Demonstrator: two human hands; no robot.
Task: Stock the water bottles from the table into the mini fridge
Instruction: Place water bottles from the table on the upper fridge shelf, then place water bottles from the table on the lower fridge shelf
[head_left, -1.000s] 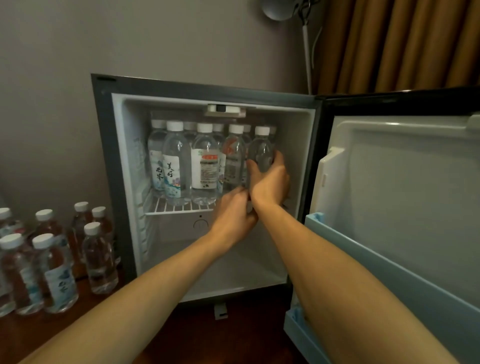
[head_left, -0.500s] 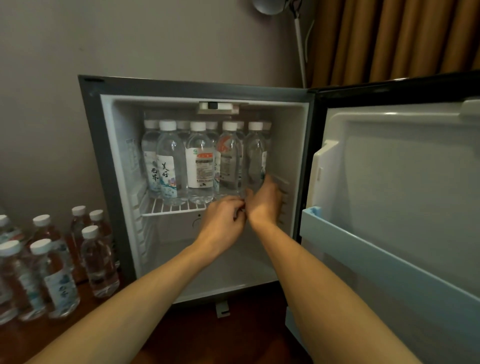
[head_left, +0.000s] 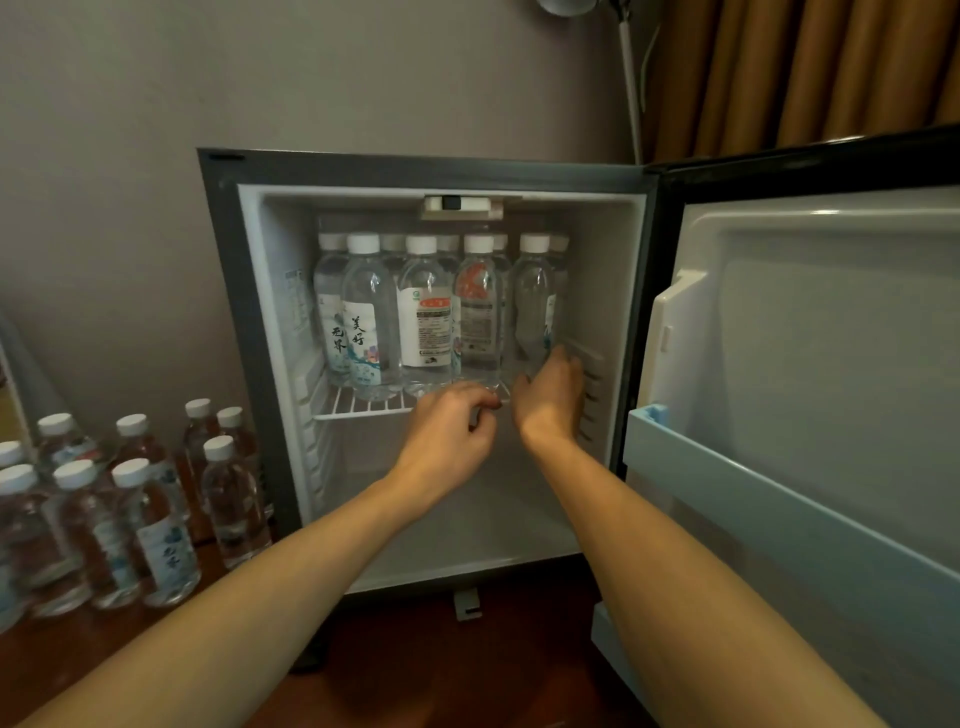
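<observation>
Nearest, at 8 o'clock, a cluster of water bottles stands upright on the dark wooden table. They are clear plastic with white caps, and some carry pale labels with blue print.

Both bare forearms reach from 6 o'clock into the open mini fridge. The left hand has its fingers curled at the front edge of the wire shelf, and I cannot tell whether they pinch anything. The right hand is cupped against the foot of the rightmost bottle, thumb to one side and fingers to the other; whether it truly grasps cannot be told.

On that shelf stand the stocked bottles, four upright in front, touching side by side, with more caps showing behind. One is a red-labelled bottle.

At 3 o'clock the door hangs open with a light blue bin. Beyond, at 1 o'clock, are a lamp pole and a brown curtain.
</observation>
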